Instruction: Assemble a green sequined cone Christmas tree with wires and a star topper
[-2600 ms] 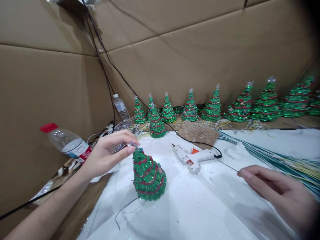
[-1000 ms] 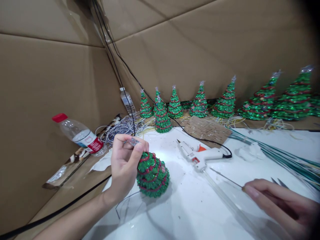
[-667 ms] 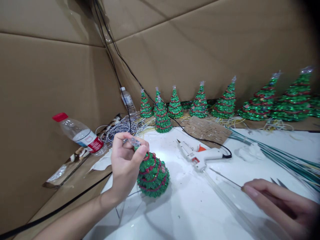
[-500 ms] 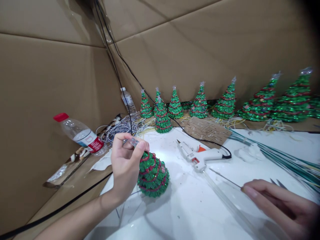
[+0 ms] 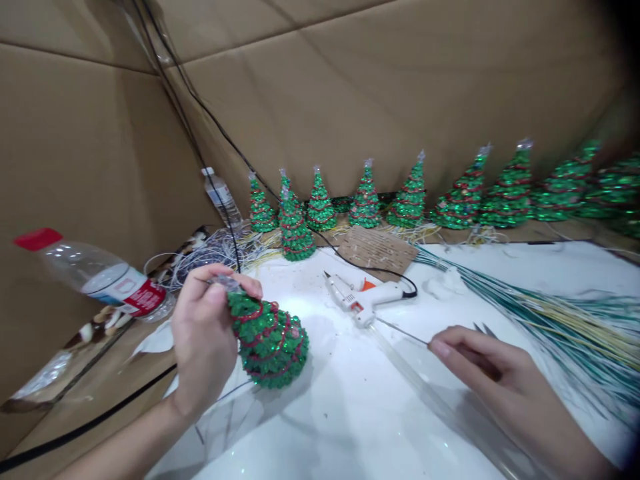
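Observation:
My left hand (image 5: 204,337) is closed around the clear topper (image 5: 229,283) of a small green Christmas tree (image 5: 274,343) with red garlands. The tree is tilted, its tip toward my palm and its wide base toward the lower right, over the white tabletop. Between the thumb and fingers of my right hand (image 5: 487,377) is a thin dark rod (image 5: 404,332), its far end pointing left, close to the back of the glue gun in this view. The white glue gun (image 5: 383,295) lies on the table between my hands, a clear glue stick (image 5: 425,387) running from it.
Several finished-looking trees (image 5: 365,197) stand in a row along the cardboard wall. Green and yellow wires (image 5: 540,313) spread at right, near scissor tips (image 5: 484,329). A red-capped bottle (image 5: 117,283) leans at left; a cardboard piece (image 5: 377,252) lies behind the gun.
My view has turned right, so the scene sits further left. My right hand has brought the rod slightly nearer the glue gun. My left hand still grips the tree, now tilted a little more.

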The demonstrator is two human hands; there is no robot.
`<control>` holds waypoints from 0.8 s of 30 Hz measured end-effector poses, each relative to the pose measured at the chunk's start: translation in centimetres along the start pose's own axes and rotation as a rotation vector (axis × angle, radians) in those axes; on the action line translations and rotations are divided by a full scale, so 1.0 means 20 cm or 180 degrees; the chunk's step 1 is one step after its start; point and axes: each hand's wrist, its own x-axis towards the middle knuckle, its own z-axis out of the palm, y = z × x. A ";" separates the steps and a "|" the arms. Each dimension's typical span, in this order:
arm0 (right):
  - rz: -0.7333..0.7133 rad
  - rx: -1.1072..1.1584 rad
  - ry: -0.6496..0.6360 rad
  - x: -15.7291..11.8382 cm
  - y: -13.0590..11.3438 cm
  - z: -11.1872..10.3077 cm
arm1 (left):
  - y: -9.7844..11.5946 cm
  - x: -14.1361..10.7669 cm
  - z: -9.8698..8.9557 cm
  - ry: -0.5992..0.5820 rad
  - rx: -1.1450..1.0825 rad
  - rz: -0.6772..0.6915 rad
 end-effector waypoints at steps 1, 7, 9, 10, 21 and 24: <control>0.0042 0.0001 -0.0201 0.00 0.00 -0.01 | 0.01 0.00 0.00 -0.0025 -0.0071 -0.0069; 0.0262 0.0314 -0.0316 -0.01 -0.05 -0.02 | 0.04 0.01 0.00 -0.0296 -0.0309 -0.0267; 0.0313 0.0387 -0.0247 -0.02 -0.08 -0.01 | 0.05 0.01 0.00 -0.0291 -0.0304 -0.0238; 0.0329 0.0411 -0.0242 -0.02 -0.09 -0.01 | 0.05 0.01 -0.01 -0.0251 -0.0284 -0.0230; 0.0176 0.0370 -0.0540 -0.01 -0.04 -0.03 | 0.01 0.02 -0.01 -0.0081 -0.0087 0.0056; 0.0184 0.0368 -0.0546 -0.01 -0.05 -0.03 | 0.00 0.05 -0.02 -0.0073 -0.0087 -0.0027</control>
